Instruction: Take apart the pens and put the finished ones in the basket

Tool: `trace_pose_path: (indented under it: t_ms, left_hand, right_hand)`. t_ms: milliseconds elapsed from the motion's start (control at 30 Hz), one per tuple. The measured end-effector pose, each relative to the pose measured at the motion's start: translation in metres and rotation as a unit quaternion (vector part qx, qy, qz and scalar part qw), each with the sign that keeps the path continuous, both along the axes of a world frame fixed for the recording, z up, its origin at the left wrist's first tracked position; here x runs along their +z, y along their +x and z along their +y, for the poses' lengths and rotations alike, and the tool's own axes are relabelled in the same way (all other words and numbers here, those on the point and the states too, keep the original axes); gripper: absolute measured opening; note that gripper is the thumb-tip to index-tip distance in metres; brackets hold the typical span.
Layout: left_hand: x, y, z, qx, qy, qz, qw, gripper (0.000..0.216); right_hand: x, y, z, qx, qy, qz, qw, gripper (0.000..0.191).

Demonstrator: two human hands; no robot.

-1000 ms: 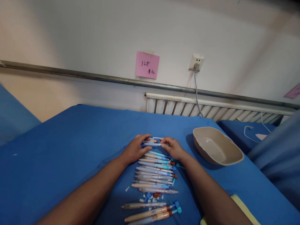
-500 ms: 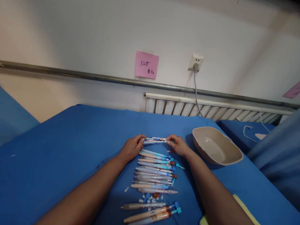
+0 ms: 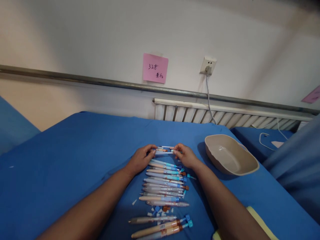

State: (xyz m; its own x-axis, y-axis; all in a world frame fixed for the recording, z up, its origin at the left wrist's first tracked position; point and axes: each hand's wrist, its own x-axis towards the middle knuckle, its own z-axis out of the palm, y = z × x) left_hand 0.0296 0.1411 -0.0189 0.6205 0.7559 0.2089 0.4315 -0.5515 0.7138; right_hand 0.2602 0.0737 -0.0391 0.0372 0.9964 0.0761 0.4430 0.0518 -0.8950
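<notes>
The right hand (image 3: 185, 156) is sitting nearer the left hand (image 3: 142, 158) than before — both are pinching a slim pen (image 3: 161, 153), pale blue, whitish toward its right end.

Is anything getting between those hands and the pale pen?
Nothing visible: the left fingers and right fingers are at opposite ends of the pale pen. The row of pens lies nearer the viewer, not between.

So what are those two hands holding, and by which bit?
A pale pen: the left hand grips its left end, the right hand its thin white right end. Finer detail is too small to tell.
</notes>
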Motion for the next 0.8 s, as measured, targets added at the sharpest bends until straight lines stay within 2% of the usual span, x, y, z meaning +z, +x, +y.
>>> trace_pose_path:
  t_ms: [233, 433, 533, 800]
  left_hand:
    - [-0.007, 0.0, 0.005, 0.013, -0.036, -0.036, 0.999, 0.034]
    - [-0.003, -0.005, 0.013, 0.113, -0.009, -0.056, 0.992, 0.036]
    - [-0.005, -0.007, 0.017, 0.139, -0.004, -0.062, 0.988, 0.037]
    - [-0.008, -0.005, 0.016, 0.121, -0.004, -0.056, 0.991, 0.036]
  right_hand:
    - [-0.009, -0.001, 0.002, 0.024, 0.001, 0.001, 1.0, 0.006]
    - [-0.007, 0.028, 0.002, -0.01, -0.007, -0.02, 1.0, 0.01]
    - [-0.008, 0.039, 0.002, -0.008, -0.004, -0.033, 0.999, 0.009]
    - [-0.01, 0.04, 0.003, -0.006, -0.001, -0.082, 0.997, 0.007]
